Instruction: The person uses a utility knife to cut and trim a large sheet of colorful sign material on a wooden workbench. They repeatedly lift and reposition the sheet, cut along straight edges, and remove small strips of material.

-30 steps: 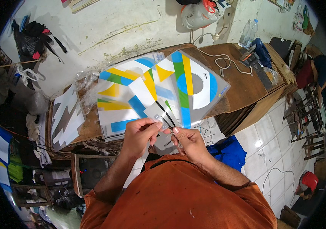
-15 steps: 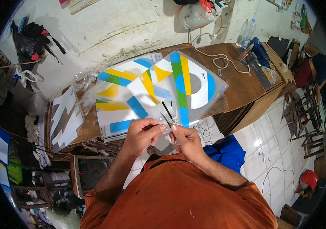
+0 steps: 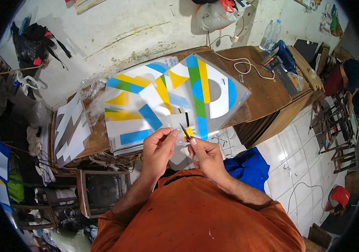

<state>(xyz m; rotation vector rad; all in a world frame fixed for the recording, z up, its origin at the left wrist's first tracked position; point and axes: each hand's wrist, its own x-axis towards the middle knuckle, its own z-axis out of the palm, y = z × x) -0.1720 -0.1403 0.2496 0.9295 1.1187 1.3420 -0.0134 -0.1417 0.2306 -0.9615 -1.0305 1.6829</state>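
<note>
My left hand (image 3: 158, 150) pinches the edge of a small clear plastic sheet (image 3: 175, 122) between thumb and fingertips. A short black strip (image 3: 187, 119) shows at the sheet's far side, with a yellow patch (image 3: 189, 132) nearer my right hand. In my right hand (image 3: 208, 155) is a slim, dark pointed tool (image 3: 185, 131), its tip toward the sheet; its exact kind is unclear. Both hands hover close together in front of the bench's near edge. Just beyond them lie large grey-white sheets (image 3: 225, 110) with blue, green and yellow shapes.
The brown wooden bench (image 3: 255, 90) runs along the wall, with a white cable (image 3: 246, 64) on it. White zigzag cutouts (image 3: 73, 132) lie at its left end. Plastic bottles (image 3: 272, 35) stand at the back right. Blue cloth (image 3: 249, 166) is beside my right forearm.
The clear sheet has tilted into fuller view between my hands, and its yellow patch now shows. My left hand has shifted slightly, still pinching; the dark tool stays in my right hand.
</note>
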